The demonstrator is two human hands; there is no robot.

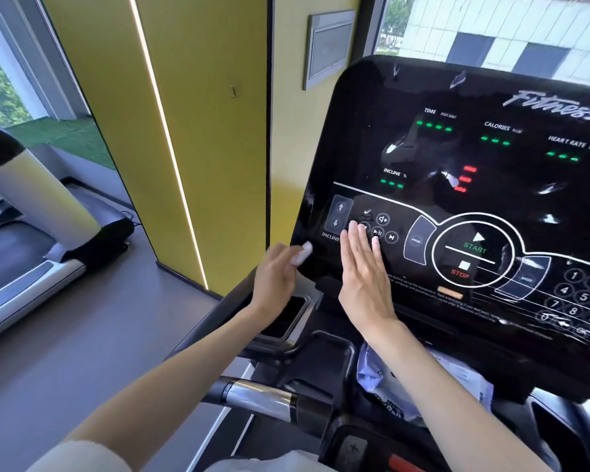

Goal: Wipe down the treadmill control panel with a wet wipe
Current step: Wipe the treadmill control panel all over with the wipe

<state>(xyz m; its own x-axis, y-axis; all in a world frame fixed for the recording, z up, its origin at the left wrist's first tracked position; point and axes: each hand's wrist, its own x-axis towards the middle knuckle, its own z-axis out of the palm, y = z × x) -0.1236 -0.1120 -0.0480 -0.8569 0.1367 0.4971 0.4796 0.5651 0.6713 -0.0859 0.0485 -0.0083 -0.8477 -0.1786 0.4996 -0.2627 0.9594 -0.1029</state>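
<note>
The left hand [275, 270] pinches a wadded wet wipe [302, 254] at the control panel's [491, 185] lower left corner. The right hand [365, 267] lies flat, fingers straight, over the buttons. Wiping looks barely begun, I'd judge.

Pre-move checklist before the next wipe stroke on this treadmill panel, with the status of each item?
1. Wet wipe in hand: ok, the left hand pinches it.
2. Wipe touching the control panel: cannot tell; it is at the panel's left edge and blurred.
3. Right hand off the keys: not ok; its straight fingers lie over the media buttons.
4. Display segments dark: not ok; green and red ones are lit.
5. START/STOP button clear of both hands: ok.
</note>
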